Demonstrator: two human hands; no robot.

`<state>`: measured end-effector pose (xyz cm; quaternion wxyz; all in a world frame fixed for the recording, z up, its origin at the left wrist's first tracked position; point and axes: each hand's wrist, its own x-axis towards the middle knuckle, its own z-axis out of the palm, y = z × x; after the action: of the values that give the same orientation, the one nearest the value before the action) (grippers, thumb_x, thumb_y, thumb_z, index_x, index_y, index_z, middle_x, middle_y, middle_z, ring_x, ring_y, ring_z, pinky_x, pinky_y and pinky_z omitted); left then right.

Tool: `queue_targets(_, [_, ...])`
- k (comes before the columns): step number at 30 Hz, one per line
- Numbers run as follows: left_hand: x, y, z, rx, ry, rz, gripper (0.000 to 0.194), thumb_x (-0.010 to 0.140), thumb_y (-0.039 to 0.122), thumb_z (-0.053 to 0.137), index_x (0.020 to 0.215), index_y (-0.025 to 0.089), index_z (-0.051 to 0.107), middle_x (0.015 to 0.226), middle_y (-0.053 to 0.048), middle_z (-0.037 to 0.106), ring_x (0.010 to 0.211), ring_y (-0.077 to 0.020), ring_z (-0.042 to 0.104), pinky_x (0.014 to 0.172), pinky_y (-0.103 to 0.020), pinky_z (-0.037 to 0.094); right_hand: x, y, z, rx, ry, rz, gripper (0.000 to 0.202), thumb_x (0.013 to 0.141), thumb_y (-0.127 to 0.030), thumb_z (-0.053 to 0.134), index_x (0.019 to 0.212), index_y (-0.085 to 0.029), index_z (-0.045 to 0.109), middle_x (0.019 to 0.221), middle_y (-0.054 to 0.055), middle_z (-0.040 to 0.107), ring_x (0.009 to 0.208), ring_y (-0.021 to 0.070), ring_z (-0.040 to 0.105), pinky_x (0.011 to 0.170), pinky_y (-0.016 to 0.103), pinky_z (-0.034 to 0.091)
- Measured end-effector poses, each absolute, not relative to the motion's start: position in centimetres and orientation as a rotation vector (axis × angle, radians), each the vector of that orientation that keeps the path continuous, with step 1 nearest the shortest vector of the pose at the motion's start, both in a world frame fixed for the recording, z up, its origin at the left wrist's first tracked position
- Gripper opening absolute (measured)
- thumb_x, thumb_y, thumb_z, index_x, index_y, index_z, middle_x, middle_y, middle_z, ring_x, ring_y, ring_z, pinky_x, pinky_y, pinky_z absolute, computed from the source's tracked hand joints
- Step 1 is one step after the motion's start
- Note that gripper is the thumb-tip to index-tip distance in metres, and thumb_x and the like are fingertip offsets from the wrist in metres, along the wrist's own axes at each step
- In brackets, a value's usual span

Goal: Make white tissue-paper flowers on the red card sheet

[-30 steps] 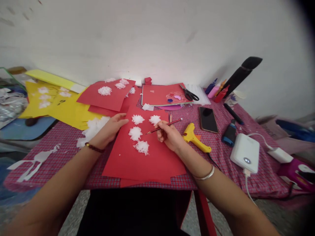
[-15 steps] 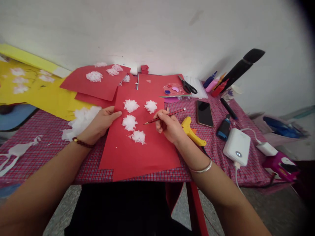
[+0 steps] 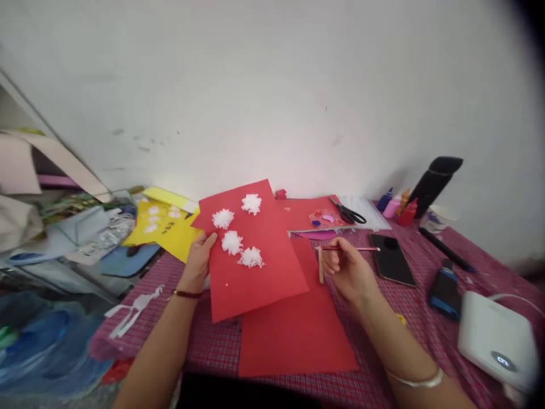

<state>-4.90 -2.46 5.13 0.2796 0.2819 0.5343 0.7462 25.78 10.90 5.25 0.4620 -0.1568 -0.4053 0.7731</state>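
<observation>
My left hand (image 3: 198,262) grips the left edge of a red paper sheet (image 3: 272,272), thumb on top. The sheet is lifted and tilted, and carries several ruffled white paper flowers (image 3: 232,242). Under it lies a second red sheet (image 3: 298,346) on the checked tablecloth. My right hand (image 3: 351,270) pinches a red pencil (image 3: 364,248), held nearly level with its tip to the left. Beside those fingers is a small wooden stick (image 3: 321,267); whether the hand touches it I cannot tell.
Black scissors (image 3: 349,215) lie on red paper at the back. To the right are a phone (image 3: 392,260), small paint bottles (image 3: 409,212), a black marker (image 3: 445,250) and a white power bank (image 3: 496,341). Yellow cards (image 3: 147,221) and a cut white scrap (image 3: 135,309) lie left.
The flowered sheet has been raised off the lower red sheet and turned by my left hand. My right hand, still with the pencil, has moved away from the sheet. The view has shifted left and up.
</observation>
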Motion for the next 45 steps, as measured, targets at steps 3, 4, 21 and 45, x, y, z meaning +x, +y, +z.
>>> queue_targets(3, [-5.4, -2.3, 4.9, 0.730, 1.385, 2.043, 0.043, 0.068, 0.035, 0.077, 0.105, 0.018, 0.063, 0.090, -0.002, 0.073, 0.069, -0.0138, 0.067, 0.069, -0.027, 0.055, 25.7, 10.8, 4.9, -0.374, -0.944, 1.910, 0.021, 0.080, -0.039, 0.064, 0.077, -0.019, 0.058, 0.048, -0.006, 0.045, 0.039, 0.0071, 0.037, 0.038, 0.020, 0.031])
queue_targets(4, [-5.4, -2.2, 4.7, 0.716, 1.379, 2.058, 0.044, 0.066, 0.035, 0.078, 0.104, 0.018, 0.063, 0.089, -0.001, 0.073, 0.068, -0.0137, 0.067, 0.069, -0.027, 0.055, 25.6, 10.7, 4.8, -0.375, -0.937, 1.910, 0.020, 0.080, -0.038, 0.065, 0.077, -0.019, 0.058, 0.047, -0.006, 0.046, 0.039, 0.0072, 0.038, 0.038, 0.020, 0.031])
queue_targets(21, [-2.0, -1.9, 4.0, 0.835, 1.538, 1.369, 0.036, 0.070, 0.035, 0.076, 0.101, 0.019, 0.067, 0.081, -0.002, 0.073, 0.060, -0.0149, 0.065, 0.056, -0.025, 0.053, 23.8, 8.5, 5.2, -0.437, -1.179, 1.814, 0.022, 0.081, -0.038, 0.060, 0.074, -0.017, 0.059, 0.047, -0.005, 0.053, 0.038, 0.0066, 0.042, 0.038, 0.018, 0.032])
queue_targets(45, [-2.0, -0.5, 1.3, 0.977, 1.525, 1.323, 0.037, 0.069, 0.045, 0.072, 0.091, 0.016, 0.066, 0.084, -0.005, 0.073, 0.065, -0.0171, 0.064, 0.059, -0.027, 0.051, 22.9, 6.7, 2.3, -0.761, -1.781, 1.682, 0.041, 0.086, -0.056, 0.050, 0.072, -0.018, 0.054, 0.046, -0.005, 0.047, 0.038, 0.0079, 0.039, 0.039, 0.021, 0.028])
